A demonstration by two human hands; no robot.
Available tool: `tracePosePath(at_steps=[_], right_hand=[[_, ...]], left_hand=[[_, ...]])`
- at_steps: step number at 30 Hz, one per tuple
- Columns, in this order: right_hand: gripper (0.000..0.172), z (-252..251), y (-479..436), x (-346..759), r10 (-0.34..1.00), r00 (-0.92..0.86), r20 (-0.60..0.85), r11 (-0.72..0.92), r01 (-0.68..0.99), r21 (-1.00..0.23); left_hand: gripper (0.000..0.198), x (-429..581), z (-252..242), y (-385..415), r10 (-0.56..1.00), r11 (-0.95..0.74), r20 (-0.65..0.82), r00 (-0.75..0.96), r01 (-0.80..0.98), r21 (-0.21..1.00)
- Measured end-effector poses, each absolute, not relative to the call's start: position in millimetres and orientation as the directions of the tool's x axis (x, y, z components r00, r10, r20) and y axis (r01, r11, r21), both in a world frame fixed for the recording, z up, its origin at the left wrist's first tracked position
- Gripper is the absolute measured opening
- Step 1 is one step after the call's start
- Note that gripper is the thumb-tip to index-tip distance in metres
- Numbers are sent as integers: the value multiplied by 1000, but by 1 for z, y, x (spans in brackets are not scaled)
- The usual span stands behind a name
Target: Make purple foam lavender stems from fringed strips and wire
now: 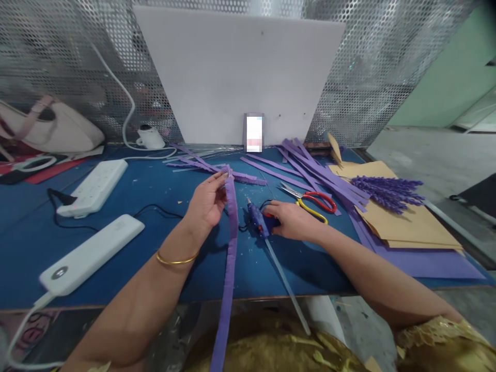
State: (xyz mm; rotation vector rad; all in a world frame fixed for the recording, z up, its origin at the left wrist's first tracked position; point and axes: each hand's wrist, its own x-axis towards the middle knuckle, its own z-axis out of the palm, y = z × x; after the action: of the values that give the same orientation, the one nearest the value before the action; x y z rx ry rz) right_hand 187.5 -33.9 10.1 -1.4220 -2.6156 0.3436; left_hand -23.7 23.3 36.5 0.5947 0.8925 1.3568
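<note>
One purple fringed strip (231, 222) is at the center, in front of you. It runs down from your left hand (209, 199) across the near edge of the counter (163, 186) and out of view at the bottom. Left grip: thumb and fingers pressed together, pinching the strip near its upper end. One gold bangle (177, 260) encircles your left wrist.

One blue glue gun (256, 219) is just right of the strip, nozzle pointing away from you. Right grip: the fingers of your right hand (290, 219) are curled around its handle. One translucent glue stick (284, 281) extends from its rear, past the counter edge.

One pair of scissors (312, 200), with one red and one yellow handle loop, lies beyond your right hand, blades parted. Two groups of loose purple strips (310, 163) lie toward the back, left and right; overlap prevents an exact count.

Outer right: one bunch of purple flower spikes (387, 192) rests on at least two brown sheets (422, 227), above purple paper (426, 266). Outer left: one white power strip (96, 186) and one long white device (93, 253). Rear: one phone (254, 133) stands upright before one white panel (232, 67).
</note>
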Motion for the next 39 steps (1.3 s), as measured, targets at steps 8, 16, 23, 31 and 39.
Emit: tracePosePath(at_steps=[8, 16, 23, 31, 39], right_hand=[[31, 28, -32, 206, 823, -551, 135, 557, 737, -383], [26, 8, 12, 208, 993, -86, 82, 102, 973, -208], [29, 15, 59, 174, 993, -13, -120, 9, 999, -37], [23, 11, 87, 170, 935, 51, -352, -64, 998, -23], [35, 8, 107, 170, 853, 125, -507, -189, 979, -77]], left_hand=[[27, -21, 35, 16, 977, 198, -207, 40, -518, 832], [29, -13, 26, 10, 979, 203, -176, 101, -455, 867], [32, -13, 27, 10, 978, 205, -169, 118, -454, 867], [28, -14, 29, 10, 977, 209, -167, 129, -478, 853], [29, -15, 28, 13, 978, 197, -129, 165, -518, 832]])
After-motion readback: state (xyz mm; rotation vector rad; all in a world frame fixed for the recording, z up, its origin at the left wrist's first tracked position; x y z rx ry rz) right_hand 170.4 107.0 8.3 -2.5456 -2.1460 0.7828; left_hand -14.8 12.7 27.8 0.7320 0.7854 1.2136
